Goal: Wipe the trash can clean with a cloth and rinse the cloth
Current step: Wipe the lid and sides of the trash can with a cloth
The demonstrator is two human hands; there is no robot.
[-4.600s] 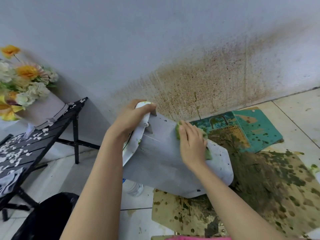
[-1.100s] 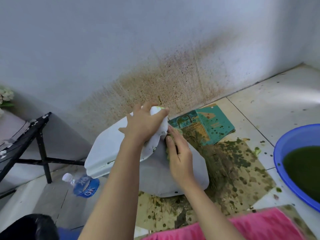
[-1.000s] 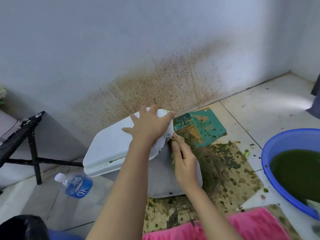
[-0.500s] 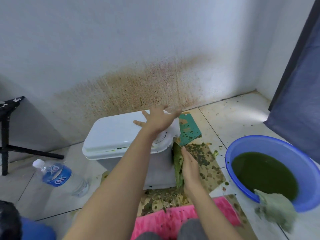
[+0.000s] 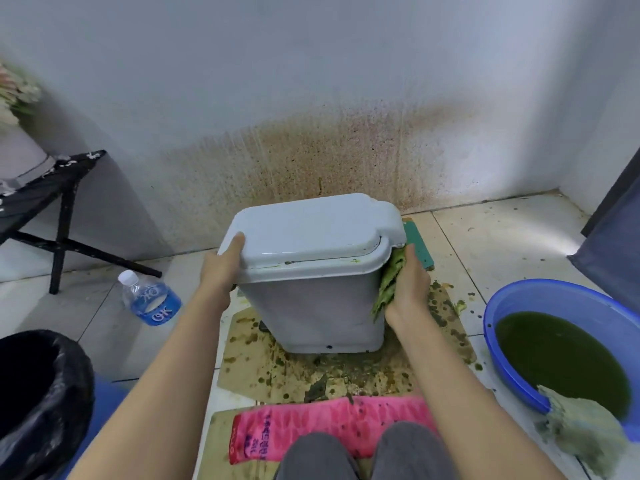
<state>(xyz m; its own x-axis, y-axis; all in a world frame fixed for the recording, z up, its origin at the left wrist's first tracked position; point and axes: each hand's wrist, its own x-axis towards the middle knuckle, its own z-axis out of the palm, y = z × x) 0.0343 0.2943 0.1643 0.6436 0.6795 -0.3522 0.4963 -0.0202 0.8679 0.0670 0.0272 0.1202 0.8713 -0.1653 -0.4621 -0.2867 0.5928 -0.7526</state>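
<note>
Basin (image 5: 512, 299) right of trash can (image 5: 311, 299)

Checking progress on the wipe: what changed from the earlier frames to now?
The trash can, earlier tipped on its side, now stands upright on the stained cardboard. The left hand moved from the top of the lid to its left edge. The right hand slid the green cloth to the can's right side. Unchanged: cloth in the right hand, blue basin full of green water.
</note>
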